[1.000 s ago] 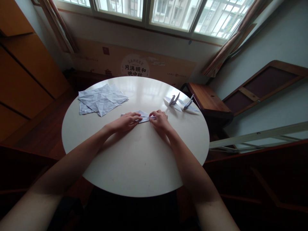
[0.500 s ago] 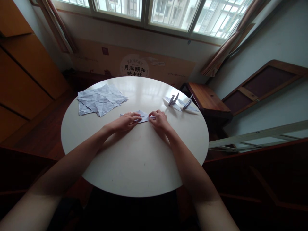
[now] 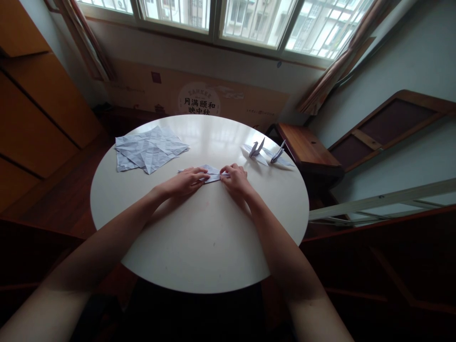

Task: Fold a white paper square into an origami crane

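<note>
A folded piece of white paper [image 3: 213, 175] lies on the round white table [image 3: 199, 237], with a hand at each end. My left hand [image 3: 188, 181] grips its left part, fingers bent over the edge; a thin tip of paper sticks out behind the knuckles. On the other side my right hand [image 3: 234, 177] pinches the right end between thumb and fingers. The palms cover much of the paper, so its full outline is hidden. Two folded paper cranes stand beyond my right hand: one crane [image 3: 256, 150] and, further right, another crane [image 3: 278, 156].
Several creased paper sheets [image 3: 151, 147] lie overlapping at the table's far left. Right of the table stands a brown wooden stool or bench [image 3: 308, 146]. Orange-brown cabinets [image 3: 39, 99] line the left side, and a barred window [image 3: 254, 21] is at the back.
</note>
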`<state>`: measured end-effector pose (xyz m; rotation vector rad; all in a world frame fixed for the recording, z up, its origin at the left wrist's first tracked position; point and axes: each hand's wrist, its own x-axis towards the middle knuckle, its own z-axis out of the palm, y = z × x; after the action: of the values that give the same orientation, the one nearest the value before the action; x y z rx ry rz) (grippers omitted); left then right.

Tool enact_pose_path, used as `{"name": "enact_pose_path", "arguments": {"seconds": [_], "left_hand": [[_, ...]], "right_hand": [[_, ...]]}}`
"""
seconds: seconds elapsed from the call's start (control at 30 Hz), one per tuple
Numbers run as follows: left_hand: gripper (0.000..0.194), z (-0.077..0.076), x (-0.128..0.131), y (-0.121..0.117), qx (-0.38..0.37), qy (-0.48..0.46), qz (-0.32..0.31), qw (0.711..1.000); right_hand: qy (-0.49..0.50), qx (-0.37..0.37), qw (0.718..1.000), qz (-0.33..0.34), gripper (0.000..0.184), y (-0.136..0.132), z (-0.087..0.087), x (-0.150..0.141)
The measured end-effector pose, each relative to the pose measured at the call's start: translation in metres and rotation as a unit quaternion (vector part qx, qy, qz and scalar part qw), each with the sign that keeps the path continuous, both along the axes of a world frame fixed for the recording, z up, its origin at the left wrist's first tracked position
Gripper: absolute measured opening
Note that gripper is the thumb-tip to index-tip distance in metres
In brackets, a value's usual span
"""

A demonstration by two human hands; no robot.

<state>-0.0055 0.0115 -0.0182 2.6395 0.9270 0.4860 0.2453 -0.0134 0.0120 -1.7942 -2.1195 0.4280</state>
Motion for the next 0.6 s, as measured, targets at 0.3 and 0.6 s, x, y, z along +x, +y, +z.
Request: {"name": "enact_pose_path", "arguments": {"seconds": [0.3, 0.6], "left_hand": [[0.043, -0.0005, 0.0, 0.001, 0.0, 0.012, -0.001, 1.0], [0.044, 0.0003, -0.0002, -0.0002, -0.003, 0.009, -0.001, 1.0]], "right_hand": [[-0.005, -0.006, 1.0, -0.002, 0.027, 0.0001, 0.0008, -0.0004], [-0.002, -0.003, 1.0, 0.001, 0.026, 0.0001, 0.0006, -0.0001]]}}
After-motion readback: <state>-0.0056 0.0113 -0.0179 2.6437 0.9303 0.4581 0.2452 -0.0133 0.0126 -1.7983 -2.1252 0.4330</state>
